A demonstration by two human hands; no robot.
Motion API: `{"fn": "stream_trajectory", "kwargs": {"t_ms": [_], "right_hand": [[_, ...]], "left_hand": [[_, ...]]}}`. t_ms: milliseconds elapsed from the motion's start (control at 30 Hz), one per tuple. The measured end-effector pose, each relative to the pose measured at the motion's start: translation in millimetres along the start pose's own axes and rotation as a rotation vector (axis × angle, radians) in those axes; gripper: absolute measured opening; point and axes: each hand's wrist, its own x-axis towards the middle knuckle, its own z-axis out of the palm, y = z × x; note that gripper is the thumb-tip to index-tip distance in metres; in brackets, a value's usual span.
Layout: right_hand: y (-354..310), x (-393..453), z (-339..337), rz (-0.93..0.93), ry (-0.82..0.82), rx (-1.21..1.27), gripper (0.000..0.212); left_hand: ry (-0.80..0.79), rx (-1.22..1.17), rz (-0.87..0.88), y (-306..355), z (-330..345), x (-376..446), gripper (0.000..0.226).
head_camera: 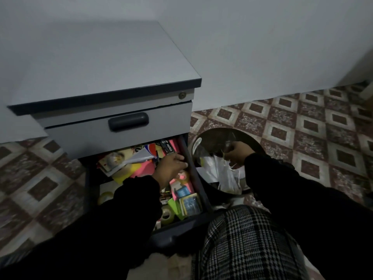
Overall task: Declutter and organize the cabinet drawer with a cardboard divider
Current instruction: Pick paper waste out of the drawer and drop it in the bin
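While the left hand (173,167) reaches into the open drawer (198,178) of the grey cabinet (113,93), fingers curled among pink and yellow paper scraps (139,168) at its right wall, I cannot tell whether it grips anything. The right hand (235,153) pinches a small scrap over the waste bin (250,138) just right of the drawer. No cardboard divider is visible. Loose tape rolls (166,214) and cards could snag or spill as the left hand pulls out, and in this dim light something useful may get binned.
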Motion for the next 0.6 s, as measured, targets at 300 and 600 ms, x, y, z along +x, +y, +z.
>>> {"fn": "stream_trajectory", "kwargs": {"t_ms": [300,600], "right_hand": [[-54,-29,75,-0.193,-0.144,-0.167,0.011],[-62,-35,140,-0.220,-0.311,-0.298,0.024]], "left_hand": [[0.112,0.201,0.001,-35,-87,-42,0.017],[0.086,0.642,0.034,-92,-151,-58,0.035]]}}
